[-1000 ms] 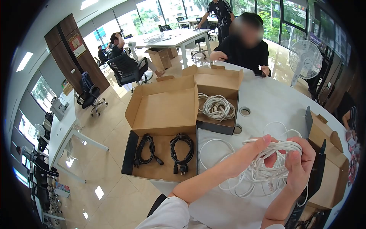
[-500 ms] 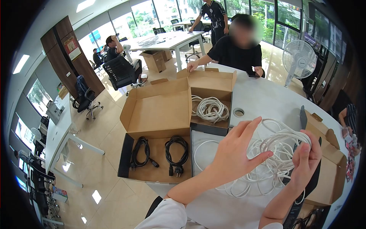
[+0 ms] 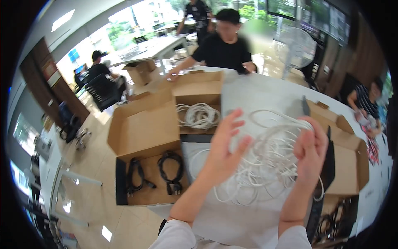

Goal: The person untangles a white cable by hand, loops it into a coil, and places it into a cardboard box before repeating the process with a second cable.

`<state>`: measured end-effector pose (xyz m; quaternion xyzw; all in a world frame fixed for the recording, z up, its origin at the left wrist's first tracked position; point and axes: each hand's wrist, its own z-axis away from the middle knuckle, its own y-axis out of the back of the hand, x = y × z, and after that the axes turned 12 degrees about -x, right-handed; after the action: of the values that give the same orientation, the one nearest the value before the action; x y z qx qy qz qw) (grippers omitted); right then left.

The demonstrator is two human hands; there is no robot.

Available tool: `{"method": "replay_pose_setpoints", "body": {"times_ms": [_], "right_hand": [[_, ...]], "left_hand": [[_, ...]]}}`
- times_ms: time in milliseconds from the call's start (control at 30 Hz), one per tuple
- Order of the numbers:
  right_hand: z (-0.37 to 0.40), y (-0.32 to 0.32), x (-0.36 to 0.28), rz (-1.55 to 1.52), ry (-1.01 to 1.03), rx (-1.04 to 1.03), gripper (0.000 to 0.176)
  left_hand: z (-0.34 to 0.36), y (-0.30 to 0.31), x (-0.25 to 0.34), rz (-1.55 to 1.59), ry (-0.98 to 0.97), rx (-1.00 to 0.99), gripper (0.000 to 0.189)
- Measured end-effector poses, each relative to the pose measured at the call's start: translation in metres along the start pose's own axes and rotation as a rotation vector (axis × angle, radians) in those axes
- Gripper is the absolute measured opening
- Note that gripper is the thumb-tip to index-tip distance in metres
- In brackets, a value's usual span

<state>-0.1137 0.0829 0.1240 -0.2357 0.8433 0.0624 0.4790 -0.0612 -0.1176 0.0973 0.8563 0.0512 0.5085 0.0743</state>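
Observation:
My right hand [image 3: 311, 151] is closed around loops of white cable [image 3: 286, 126] at the right of the pile. To the left, my left hand [image 3: 226, 146] is held up with its fingers apart and nothing in them. A tangled heap of the same white cable [image 3: 265, 166] lies on the table between and under my hands, blurred by motion. Left of it stands an open cardboard box [image 3: 143, 198] with two bundled black power cords [image 3: 170, 172]. Behind that, a second open box [image 3: 201, 136] holds a coil of white cable [image 3: 199, 115].
An open box [image 3: 346, 166] with dark cables [image 3: 329, 222] sits at the right on the white table [image 3: 257, 89]. Across the table sits a person in black [image 3: 224, 52], one hand near the box lids. A white fan [image 3: 296, 47] stands behind.
The view has swung to the right, so the boxes appear further left. My hands have drawn a little apart, the right one still on the cable. The person opposite has a different head position.

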Motion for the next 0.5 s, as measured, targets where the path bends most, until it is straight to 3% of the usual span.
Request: {"method": "replay_pose_setpoints", "body": {"times_ms": [33, 133, 333, 367, 500], "right_hand": [[-0.002, 0.000, 0.001, -0.049, -0.019, -0.020, 0.029], [-0.008, 0.005, 0.006, -0.233, -0.070, -0.086, 0.030], [-0.013, 0.013, 0.012, -0.481, -0.200, -0.149, 0.032], [-0.013, 0.012, 0.012, -0.482, -0.206, -0.148, 0.032], [-0.013, 0.012, 0.013, -0.457, -0.212, -0.145, 0.031]], "left_hand": [[-0.001, -0.002, -0.003, 0.130, 0.013, 0.037, 0.054], [-0.007, -0.001, -0.011, 0.129, 0.081, -0.008, 0.053], [-0.011, -0.004, -0.022, 0.084, 0.067, -0.124, 0.024], [-0.010, -0.004, -0.017, 0.107, 0.110, -0.101, 0.017], [-0.011, -0.006, -0.010, 0.227, 0.057, 0.078, 0.020]]}}
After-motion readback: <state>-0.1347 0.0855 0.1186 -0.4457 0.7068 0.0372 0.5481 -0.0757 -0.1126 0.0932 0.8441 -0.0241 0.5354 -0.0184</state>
